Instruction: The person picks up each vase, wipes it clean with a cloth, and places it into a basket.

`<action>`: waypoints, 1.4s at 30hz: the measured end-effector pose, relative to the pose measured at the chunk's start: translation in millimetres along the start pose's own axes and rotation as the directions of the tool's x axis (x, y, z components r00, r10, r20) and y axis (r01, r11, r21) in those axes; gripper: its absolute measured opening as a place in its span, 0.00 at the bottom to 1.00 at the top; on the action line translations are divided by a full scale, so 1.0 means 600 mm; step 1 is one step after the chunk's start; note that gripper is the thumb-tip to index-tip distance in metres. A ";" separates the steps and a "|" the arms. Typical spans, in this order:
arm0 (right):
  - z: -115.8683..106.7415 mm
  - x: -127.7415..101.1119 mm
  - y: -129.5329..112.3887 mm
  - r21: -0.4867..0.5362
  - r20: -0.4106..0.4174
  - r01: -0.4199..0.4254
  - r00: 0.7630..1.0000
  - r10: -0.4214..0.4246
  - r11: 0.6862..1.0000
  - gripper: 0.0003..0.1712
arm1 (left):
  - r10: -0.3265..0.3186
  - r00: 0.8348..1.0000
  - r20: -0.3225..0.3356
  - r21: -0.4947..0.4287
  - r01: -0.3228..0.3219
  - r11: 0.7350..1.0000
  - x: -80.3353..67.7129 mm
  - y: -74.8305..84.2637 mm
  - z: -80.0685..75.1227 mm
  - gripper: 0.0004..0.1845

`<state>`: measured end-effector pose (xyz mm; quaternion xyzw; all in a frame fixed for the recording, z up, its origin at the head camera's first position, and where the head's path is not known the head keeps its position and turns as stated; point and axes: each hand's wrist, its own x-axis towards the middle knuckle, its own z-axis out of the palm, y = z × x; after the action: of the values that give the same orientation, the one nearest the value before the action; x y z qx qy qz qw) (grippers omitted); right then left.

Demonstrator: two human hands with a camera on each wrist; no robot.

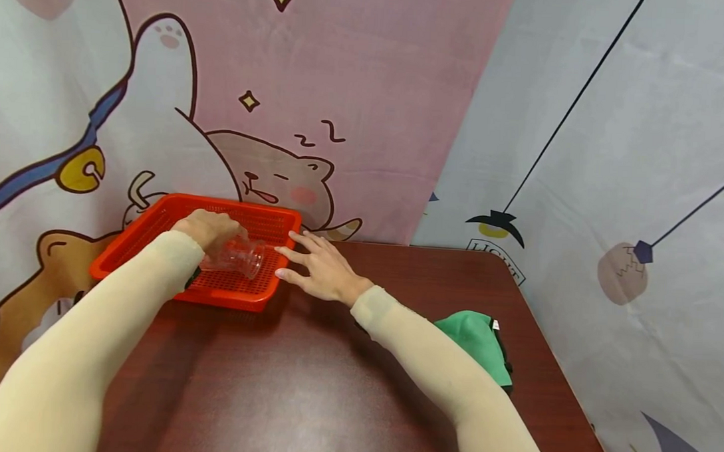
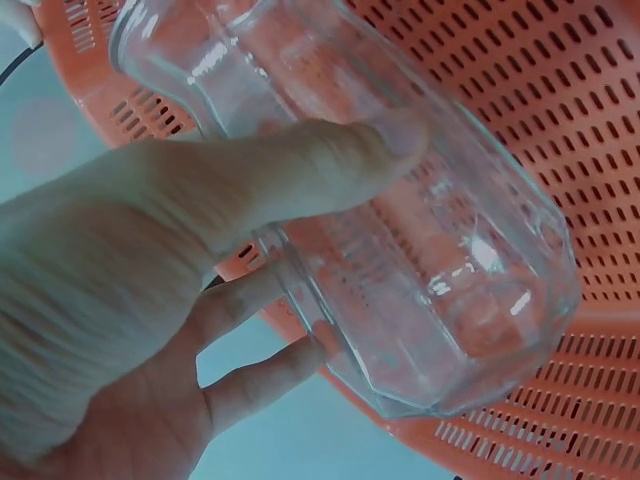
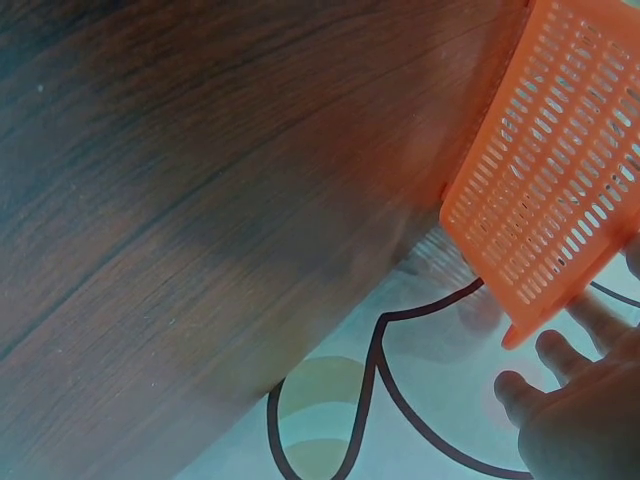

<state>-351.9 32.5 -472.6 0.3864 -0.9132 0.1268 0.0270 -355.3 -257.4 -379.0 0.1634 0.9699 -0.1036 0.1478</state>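
A clear faceted glass cup [image 1: 240, 256] [image 2: 400, 230] lies tilted on its side inside a red perforated plastic basket [image 1: 158, 222] [image 2: 560, 90] at the table's far left. My left hand [image 1: 209, 228] [image 2: 150, 270] grips the cup, thumb across its wall and fingers curled beneath. My right hand [image 1: 315, 267] [image 3: 580, 420] rests flat with straight fingers, its fingertips [image 1: 283, 251] touching the basket's right rim [image 3: 540, 190].
The basket stands on a dark brown wooden table [image 1: 308, 390] [image 3: 180, 200] against a cartoon-printed cloth backdrop [image 1: 319, 85]. A green cloth [image 1: 477, 343] lies on the table by my right forearm. The table's right edge runs diagonally near the grey curtain [image 1: 626, 195].
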 end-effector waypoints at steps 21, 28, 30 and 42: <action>-0.001 -0.002 -0.002 0.000 0.005 -0.005 1.000 0.005 1.000 0.41 | -0.012 0.999 0.030 -0.117 0.015 0.993 0.006 -0.021 -0.003 0.42; -0.003 -0.003 -0.003 -0.004 0.010 -0.014 1.000 0.014 1.000 0.41 | -0.004 1.000 0.001 -0.181 0.004 0.984 -0.006 -0.015 -0.010 0.46; -0.004 -0.004 -0.004 -0.005 0.007 -0.015 1.000 0.015 1.000 0.41 | -0.008 1.000 -0.005 -0.198 0.007 0.980 -0.005 -0.015 -0.012 0.47; -0.005 -0.007 -0.007 0.009 0.003 -0.012 1.000 0.012 1.000 0.42 | 0.065 0.993 -0.093 -0.266 -0.088 0.960 0.000 -0.007 -0.018 0.45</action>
<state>-346.3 33.2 -469.1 0.3810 -0.9150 0.1306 0.0232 -359.3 -259.0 -368.2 0.1836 0.9732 0.0420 0.1317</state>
